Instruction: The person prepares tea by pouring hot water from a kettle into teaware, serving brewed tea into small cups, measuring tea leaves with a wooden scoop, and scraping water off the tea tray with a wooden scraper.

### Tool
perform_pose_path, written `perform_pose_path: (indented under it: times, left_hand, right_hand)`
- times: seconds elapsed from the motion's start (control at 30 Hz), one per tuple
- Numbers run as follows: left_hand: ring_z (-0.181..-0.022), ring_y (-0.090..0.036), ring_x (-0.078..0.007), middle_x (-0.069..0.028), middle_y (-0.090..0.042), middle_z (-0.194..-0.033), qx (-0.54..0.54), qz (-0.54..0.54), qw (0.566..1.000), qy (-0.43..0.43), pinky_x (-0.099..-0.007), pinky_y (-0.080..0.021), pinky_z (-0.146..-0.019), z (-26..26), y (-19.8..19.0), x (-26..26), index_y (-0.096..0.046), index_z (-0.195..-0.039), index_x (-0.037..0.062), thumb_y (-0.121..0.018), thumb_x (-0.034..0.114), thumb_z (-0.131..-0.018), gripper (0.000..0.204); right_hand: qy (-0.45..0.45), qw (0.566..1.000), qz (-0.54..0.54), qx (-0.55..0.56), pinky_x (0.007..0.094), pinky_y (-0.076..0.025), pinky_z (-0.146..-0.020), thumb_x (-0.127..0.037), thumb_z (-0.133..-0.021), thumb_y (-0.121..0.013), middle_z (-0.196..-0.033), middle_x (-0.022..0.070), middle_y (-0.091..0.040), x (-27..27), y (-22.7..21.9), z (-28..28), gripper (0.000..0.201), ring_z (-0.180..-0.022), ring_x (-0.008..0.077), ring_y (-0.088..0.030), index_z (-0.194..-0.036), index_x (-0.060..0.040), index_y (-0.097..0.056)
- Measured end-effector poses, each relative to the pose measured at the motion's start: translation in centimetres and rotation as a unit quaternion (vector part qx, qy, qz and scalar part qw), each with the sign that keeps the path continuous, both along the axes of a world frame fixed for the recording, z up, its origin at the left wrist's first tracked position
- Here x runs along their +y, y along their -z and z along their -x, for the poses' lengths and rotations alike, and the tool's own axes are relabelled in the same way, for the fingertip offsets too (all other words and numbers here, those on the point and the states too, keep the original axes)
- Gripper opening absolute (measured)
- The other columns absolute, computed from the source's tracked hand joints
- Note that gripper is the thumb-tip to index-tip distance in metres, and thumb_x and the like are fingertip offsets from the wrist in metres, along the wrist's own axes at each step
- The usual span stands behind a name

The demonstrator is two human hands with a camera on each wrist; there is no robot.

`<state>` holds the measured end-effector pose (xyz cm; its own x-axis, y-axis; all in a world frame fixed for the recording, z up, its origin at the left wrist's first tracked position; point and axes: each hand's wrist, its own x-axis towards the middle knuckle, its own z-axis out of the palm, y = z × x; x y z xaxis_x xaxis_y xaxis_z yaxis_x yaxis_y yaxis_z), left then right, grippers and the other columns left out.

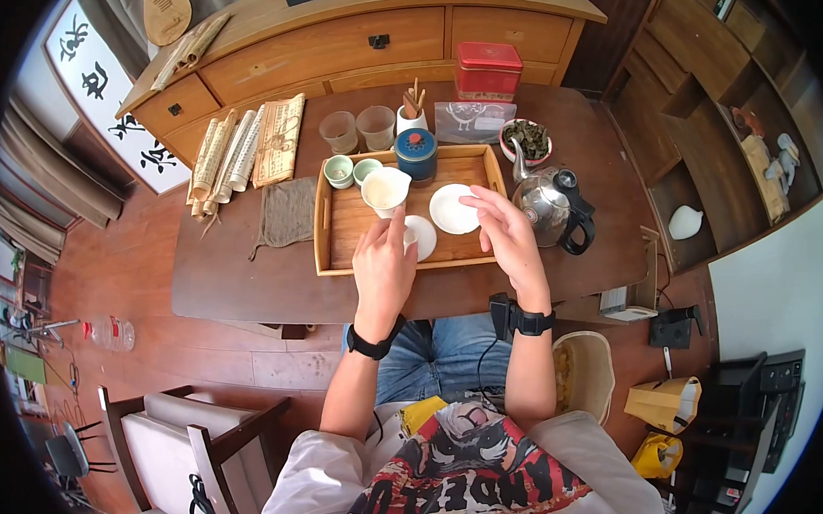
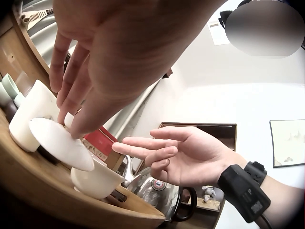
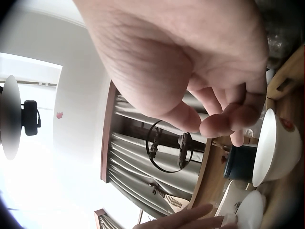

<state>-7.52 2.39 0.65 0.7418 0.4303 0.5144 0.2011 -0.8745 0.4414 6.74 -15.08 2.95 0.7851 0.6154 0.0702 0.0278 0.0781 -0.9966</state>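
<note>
My left hand (image 1: 384, 267) pinches the small knob of a white lid (image 2: 62, 145) between thumb and fingers, holding it tilted above the near middle of the wooden tray (image 1: 345, 252). To its right on the tray stands a white lidless bowl (image 1: 454, 214), its mouth facing up. Over the right rim of that bowl is my right hand (image 1: 512, 239), its fingers loosely extended with nothing in them. A white spouted pitcher (image 1: 386, 194) stands just beyond my left fingertips. Behind it are two pale green cups (image 1: 339, 173) and a blue tin (image 1: 416, 160).
A steel kettle (image 1: 543, 210) stands right of the tray, close to my right hand. Dark dried leaves (image 1: 529, 140) fill a dish behind it. Farther back are a red box (image 1: 489, 70), a clear pouch (image 1: 474, 121) and two glasses (image 1: 376, 128). A grey cloth (image 1: 286, 212) lies to the left.
</note>
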Motion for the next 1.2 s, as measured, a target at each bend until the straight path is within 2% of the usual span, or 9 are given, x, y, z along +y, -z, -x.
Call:
perform_pose_path:
  times: [0.23,0.5,0.57,0.6,0.7,0.77,0.87,1.07,1.2]
  left_hand:
    - [-0.106,-0.075,-0.0343,-0.0188,-0.078,-0.097,0.045,-0.035,0.998,-0.007,-0.0465,-0.061,-0.09,-0.7,1.3,0.3,-0.07,-0.136,-0.002,-0.083,0.002,-0.08,0.057]
    - [-0.101,-0.076,-0.0369,-0.0204,-0.077,-0.109,0.066,0.034,0.997,0.002,-0.0466,-0.063,-0.085,-1.5,2.7,0.7,-0.071,-0.13,-0.0014,-0.084,0.007,-0.083,0.049]
    - [-0.101,-0.076,-0.0375,-0.0209,-0.076,-0.112,0.071,0.048,0.996,0.002,-0.0466,-0.064,-0.085,-1.5,2.0,0.6,-0.072,-0.127,-0.0015,-0.085,0.009,-0.084,0.047]
    - [-0.1,-0.076,-0.0371,-0.0202,-0.077,-0.108,0.084,0.051,0.995,-0.001,-0.0468,-0.063,-0.084,-1.5,1.5,0.5,-0.073,-0.122,-0.0007,-0.086,0.011,-0.085,0.041]
    - [-0.096,-0.076,-0.037,-0.0182,-0.078,-0.1,0.08,0.03,0.996,-0.012,-0.0476,-0.063,-0.08,-1.1,0.0,0.3,-0.074,-0.113,0.0012,-0.086,0.013,-0.086,0.031]
    - [-0.087,-0.074,-0.0385,-0.0169,-0.077,-0.087,0.027,0.006,1.0,-0.016,-0.0504,-0.061,-0.074,-1.0,-1.2,0.1,-0.074,-0.101,0.0039,-0.081,0.015,-0.092,0.016]
    - [-0.087,-0.077,-0.0401,-0.0215,-0.078,-0.101,-0.001,0.068,0.998,0.005,-0.0492,-0.061,-0.076,-1.4,-3.5,-0.1,-0.08,-0.113,0.0029,-0.079,0.016,-0.096,0.021]
    - [-0.08,-0.078,-0.0368,-0.0233,-0.079,-0.093,-0.083,0.158,0.982,0.055,-0.0421,-0.062,-0.076,-4.2,-5.9,1.2,-0.082,-0.113,-0.0015,-0.073,0.011,-0.099,0.021]
    - [-0.078,-0.08,-0.0307,-0.0221,-0.081,-0.092,-0.12,0.225,0.965,0.065,-0.0389,-0.063,-0.073,-4.3,-6.4,1.3,-0.082,-0.114,-0.004,-0.072,0.011,-0.101,0.022]
  right_hand:
    - [-0.003,1.0,0.025,-0.014,0.0204,-0.047,-0.067,-0.012,-0.116,-0.057,-0.14,0.0128,-0.077,0.2,0.3,0.1,0.041,-0.071,0.0048,-0.052,-0.154,0.0004,-0.059]
    - [0.053,0.989,0.072,-0.119,0.0251,-0.053,-0.068,-0.013,-0.111,-0.064,-0.121,0.0119,-0.082,1.5,-1.9,-3.5,0.031,-0.075,0.0073,-0.063,-0.137,0.0034,-0.071]
    - [0.091,0.969,0.092,-0.21,0.0314,-0.059,-0.074,-0.017,-0.106,-0.072,-0.111,0.0152,-0.084,3.3,-3.8,-5.5,0.028,-0.082,0.0146,-0.075,-0.126,0.0021,-0.076]
    - [0.073,0.964,0.159,-0.2,0.0389,-0.062,-0.081,-0.019,-0.105,-0.072,-0.113,0.0181,-0.083,4.0,-5.5,-6.5,0.03,-0.092,0.0277,-0.081,-0.127,0.0003,-0.076]
    - [0.052,0.922,0.229,-0.308,0.0471,-0.062,-0.089,-0.019,-0.101,-0.071,-0.12,0.0203,-0.082,7.3,-6.6,-11.7,0.03,-0.102,0.0389,-0.081,-0.125,-0.0014,-0.078]
    - [0.08,0.844,0.365,-0.386,0.0537,-0.061,-0.097,-0.015,-0.097,-0.07,-0.126,0.0212,-0.08,9.9,-7.6,-13.5,0.031,-0.113,0.0445,-0.077,-0.124,-0.003,-0.079]
    - [0.054,0.789,0.466,-0.397,0.0541,-0.062,-0.099,-0.009,-0.093,-0.071,-0.126,0.0228,-0.079,13.5,-7.6,-15.1,0.034,-0.118,0.0429,-0.076,-0.125,-0.0057,-0.08]
    - [-0.017,0.73,0.565,-0.385,0.054,-0.064,-0.096,-0.002,-0.088,-0.07,-0.113,0.0239,-0.082,16.1,-3.9,-18.5,0.025,-0.111,0.0419,-0.079,-0.11,0.0003,-0.083]
    - [0.069,0.703,0.517,-0.483,0.0523,-0.066,-0.091,-0.001,-0.088,-0.074,-0.111,0.0281,-0.081,15.8,-1.3,-20.4,0.018,-0.108,0.0441,-0.08,-0.103,0.0014,-0.084]
